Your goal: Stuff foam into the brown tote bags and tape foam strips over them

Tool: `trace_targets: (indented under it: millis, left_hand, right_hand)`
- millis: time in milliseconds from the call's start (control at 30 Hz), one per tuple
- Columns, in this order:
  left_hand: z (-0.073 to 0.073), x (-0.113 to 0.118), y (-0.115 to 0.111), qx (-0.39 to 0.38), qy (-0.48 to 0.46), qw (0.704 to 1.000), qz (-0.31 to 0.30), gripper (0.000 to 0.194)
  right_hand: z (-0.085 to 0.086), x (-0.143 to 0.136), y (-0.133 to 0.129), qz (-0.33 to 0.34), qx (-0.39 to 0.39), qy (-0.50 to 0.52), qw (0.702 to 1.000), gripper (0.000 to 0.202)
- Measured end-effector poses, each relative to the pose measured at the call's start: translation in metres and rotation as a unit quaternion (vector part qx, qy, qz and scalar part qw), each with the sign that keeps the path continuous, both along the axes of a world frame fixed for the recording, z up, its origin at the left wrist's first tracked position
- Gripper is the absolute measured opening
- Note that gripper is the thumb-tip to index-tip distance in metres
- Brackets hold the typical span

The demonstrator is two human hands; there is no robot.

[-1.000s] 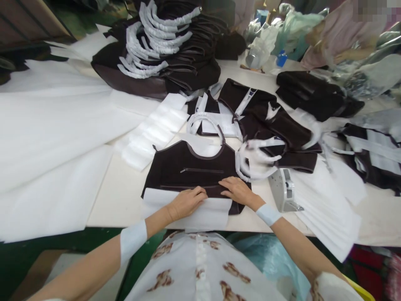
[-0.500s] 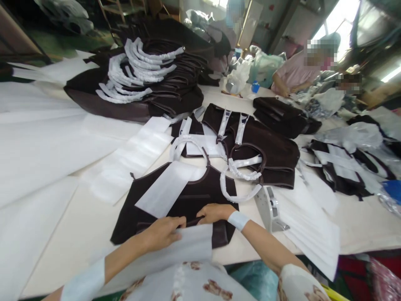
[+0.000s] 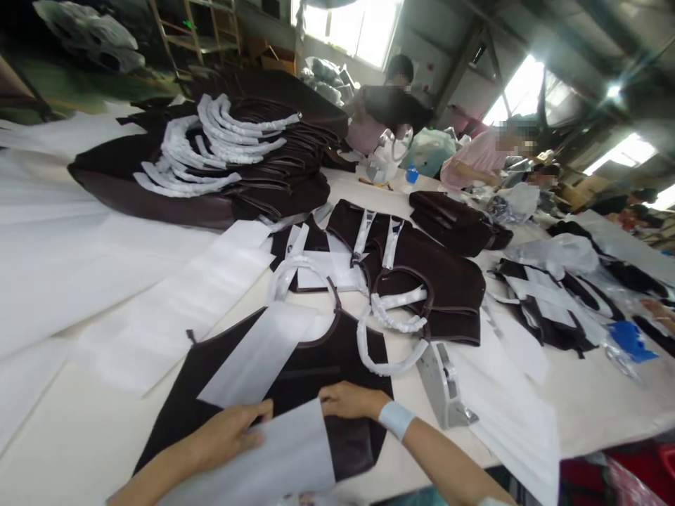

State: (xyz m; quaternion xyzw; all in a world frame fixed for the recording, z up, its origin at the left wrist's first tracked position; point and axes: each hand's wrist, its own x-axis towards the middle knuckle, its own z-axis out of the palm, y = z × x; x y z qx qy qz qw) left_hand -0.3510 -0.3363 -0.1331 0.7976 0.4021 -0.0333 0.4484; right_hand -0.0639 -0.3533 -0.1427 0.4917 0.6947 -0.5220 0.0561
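Note:
A dark brown handbag lies flat before me on the table, its handles wrapped in white padding. Across its upper part rests a white foam strip. A second white foam sheet covers the lower front of the bag. My left hand is closed on this sheet's left side, thumb and fingers around its edge; part of the fingers is hidden. At the sheet's upper right corner, my right hand pinches it close to the bag's surface.
A tape dispenser stands right of the bag, beside stacked white sheets. Another brown bag lies behind. Many dark bags with wrapped handles are piled at the back left. Co-workers are across the table.
The lower foam sheet has come up over the bag's front, its corner now at my right hand. Both hands stay near the bag's lower part. My view has tilted upward.

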Motion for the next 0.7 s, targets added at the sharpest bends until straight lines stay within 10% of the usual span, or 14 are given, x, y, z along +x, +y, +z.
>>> trace_targets:
  millis: [333,700]
  left_hand:
    - [0.042,0.034,-0.02,0.001,0.014,0.996,-0.093,0.015]
    - [-0.015,0.099,-0.049,0.272,0.084,0.959,0.019,0.017]
  right_hand:
    - [-0.013,0.014,0.013,-0.061,-0.134,0.088,0.985,0.023]
    - [0.002,0.01,0.016,-0.107,-0.149,0.046,0.982,0.033]
